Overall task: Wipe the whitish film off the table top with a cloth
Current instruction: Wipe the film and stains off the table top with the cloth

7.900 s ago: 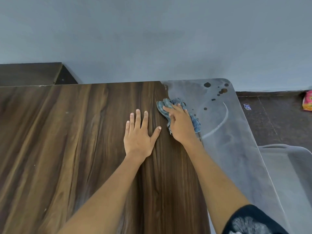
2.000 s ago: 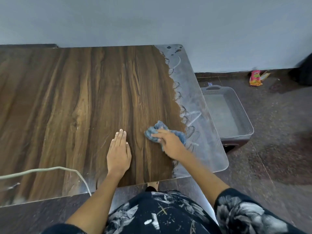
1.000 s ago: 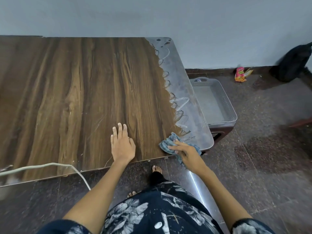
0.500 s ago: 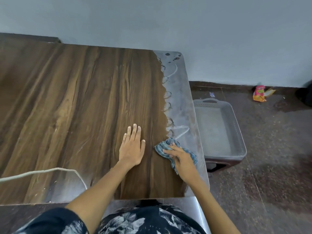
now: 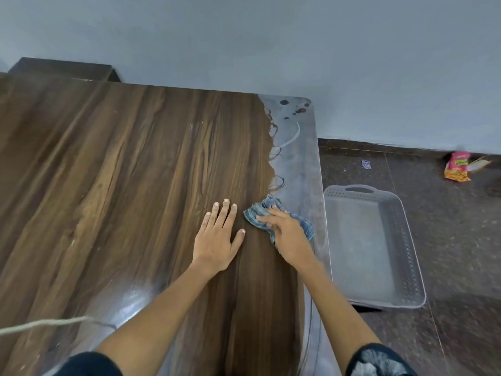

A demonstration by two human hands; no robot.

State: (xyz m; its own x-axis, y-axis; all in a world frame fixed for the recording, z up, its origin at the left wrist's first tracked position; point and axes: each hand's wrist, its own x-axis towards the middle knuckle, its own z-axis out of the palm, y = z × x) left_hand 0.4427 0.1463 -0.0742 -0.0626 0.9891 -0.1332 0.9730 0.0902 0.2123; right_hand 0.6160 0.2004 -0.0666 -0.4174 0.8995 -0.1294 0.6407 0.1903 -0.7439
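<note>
Nearest: dark patterned sleeves (image 5: 379, 360) at the bottom edge, both bare forearms reaching out over the table top (image 5: 122, 185). A pale cord (image 5: 46, 323) crosses the near left corner of the table. Glossy reflection patch beside it.

Left hand (image 5: 217, 240) lies flat, palm down on the dark wood grain, fingers straight and slightly spread, thumb out to the right, holding nothing.

Right hand (image 5: 287, 234) just beside it, pressing down on the cloth (image 5: 273, 215), a crumpled blue-grey rag; fingers bent over the top of it, fingertips on the fabric. Thumb hidden, so can't tell if it is pinching. The cloth sits at the border between clean wood and the whitish film (image 5: 298, 164).

Film covers a strip along the table's right edge, running from the cloth to the far right corner, with a ragged scalloped boundary, a curved wiped streak and several dark spots near the far corner.

On the floor right of the table: grey perforated plastic tray (image 5: 374, 248). Farther off near the wall (image 5: 271, 36), a small scrap (image 5: 366, 163) and a red-yellow snack wrapper (image 5: 458, 169). Dark furniture (image 5: 62, 69) behind the table's far left.
</note>
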